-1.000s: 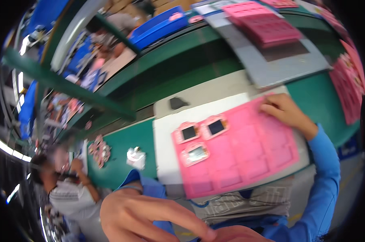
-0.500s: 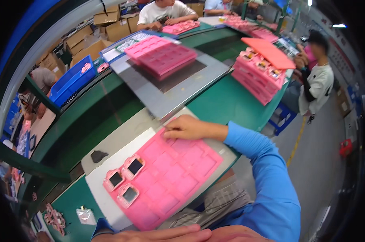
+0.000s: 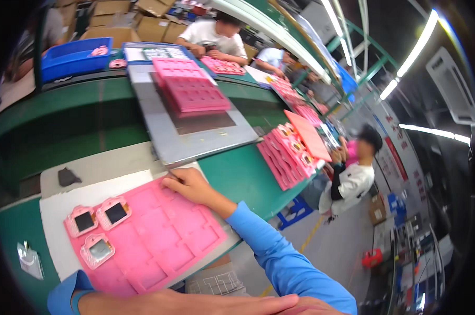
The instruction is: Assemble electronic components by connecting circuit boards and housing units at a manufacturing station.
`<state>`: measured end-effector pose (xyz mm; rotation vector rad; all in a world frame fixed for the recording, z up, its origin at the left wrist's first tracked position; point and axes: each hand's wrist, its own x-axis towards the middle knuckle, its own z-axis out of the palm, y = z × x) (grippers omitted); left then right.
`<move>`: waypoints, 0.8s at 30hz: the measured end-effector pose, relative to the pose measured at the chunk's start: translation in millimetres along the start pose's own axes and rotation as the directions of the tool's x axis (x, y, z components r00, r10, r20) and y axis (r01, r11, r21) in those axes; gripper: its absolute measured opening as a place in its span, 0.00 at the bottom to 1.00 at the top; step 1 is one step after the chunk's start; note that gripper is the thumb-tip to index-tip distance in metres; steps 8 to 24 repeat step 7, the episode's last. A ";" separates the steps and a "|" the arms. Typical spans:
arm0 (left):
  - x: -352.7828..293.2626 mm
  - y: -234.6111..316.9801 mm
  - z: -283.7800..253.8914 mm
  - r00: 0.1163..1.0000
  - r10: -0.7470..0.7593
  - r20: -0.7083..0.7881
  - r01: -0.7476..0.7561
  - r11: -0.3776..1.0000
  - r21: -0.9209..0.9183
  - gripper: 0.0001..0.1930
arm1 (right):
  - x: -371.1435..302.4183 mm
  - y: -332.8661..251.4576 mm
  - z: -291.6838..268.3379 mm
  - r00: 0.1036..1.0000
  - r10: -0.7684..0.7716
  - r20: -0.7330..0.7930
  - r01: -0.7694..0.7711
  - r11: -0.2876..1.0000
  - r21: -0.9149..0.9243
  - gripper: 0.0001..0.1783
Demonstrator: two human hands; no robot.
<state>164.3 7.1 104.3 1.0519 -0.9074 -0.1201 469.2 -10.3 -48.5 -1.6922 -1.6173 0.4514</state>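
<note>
A pink tray with shallow recesses [image 3: 164,231] lies tilted on a white board. Three pink casing parts with small screens, one with a dark screen [image 3: 115,212], another dark one [image 3: 83,221] and a greyer one [image 3: 98,250], sit in its left end. My right hand [image 3: 193,186] is at the tray's far edge, fingers bent and closed around a thin dark item too small to name. Close to the camera, my left hand [image 3: 221,304] crosses the lower edge, its visible fingers stretched out; part of it is cut off.
Stacked pink trays [image 3: 287,155] stand on the green bench to the right. Beyond the board, more pink trays [image 3: 187,86] rest on a grey metal plate [image 3: 216,134]. A dark scrap [image 3: 68,177] and a clear bag [image 3: 30,261] lie left. Co-workers sit farther off.
The view has turned to the right and up, so the bench appears shifted left. My right hand stays at the tray's far edge, and the three screen parts keep their places.
</note>
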 end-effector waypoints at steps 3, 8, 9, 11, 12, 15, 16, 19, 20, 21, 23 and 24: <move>4.9 14.8 7.2 0.988 0.104 -0.117 -0.098 0.994 0.052 0.19 | -0.2 -11.4 2.1 0.999 0.028 0.029 -0.029 0.999 0.043 0.24; 8.3 39.6 18.5 0.958 0.145 -0.246 -0.104 0.980 0.172 0.22 | 12.6 4.5 27.3 0.988 0.016 0.151 -0.040 0.987 0.153 0.20; 8.3 39.6 18.5 0.958 0.145 -0.246 -0.104 0.980 0.172 0.22 | 12.6 4.5 27.3 0.988 0.016 0.151 -0.040 0.987 0.153 0.20; 8.3 39.6 18.5 0.958 0.145 -0.246 -0.104 0.980 0.172 0.22 | 12.6 4.5 27.3 0.988 0.016 0.151 -0.040 0.987 0.153 0.20; 8.3 39.6 18.5 0.958 0.145 -0.246 -0.104 0.980 0.172 0.22 | 12.6 4.5 27.3 0.988 0.016 0.151 -0.040 0.987 0.153 0.20; 8.3 39.6 18.5 0.958 0.145 -0.246 -0.104 0.980 0.172 0.22 | 12.6 4.5 27.3 0.988 0.016 0.151 -0.040 0.987 0.153 0.20; 8.3 39.6 18.5 0.958 0.145 -0.246 -0.104 0.980 0.172 0.22 | 12.6 4.5 27.3 0.988 0.016 0.151 -0.040 0.987 0.153 0.20; 8.3 39.6 18.5 0.958 0.145 -0.246 -0.104 0.980 0.172 0.22 | 12.6 4.5 27.3 0.988 0.016 0.151 -0.040 0.987 0.153 0.20; 8.3 39.6 18.5 0.958 0.145 -0.246 -0.104 0.980 0.172 0.22 | 12.6 4.5 27.3 0.988 0.016 0.151 -0.040 0.987 0.153 0.20; 8.3 39.6 18.5 0.958 0.145 -0.246 -0.104 0.980 0.172 0.22 | 12.6 4.5 27.3 0.988 0.016 0.151 -0.040 0.987 0.153 0.20; 8.3 39.6 18.5 0.958 0.145 -0.246 -0.104 0.980 0.172 0.22 | 12.6 4.5 27.3 0.988 0.016 0.151 -0.040 0.987 0.153 0.20; 8.3 39.6 18.5 0.958 0.145 -0.246 -0.104 0.980 0.172 0.22 | 12.6 4.5 27.3 0.988 0.016 0.151 -0.040 0.987 0.153 0.20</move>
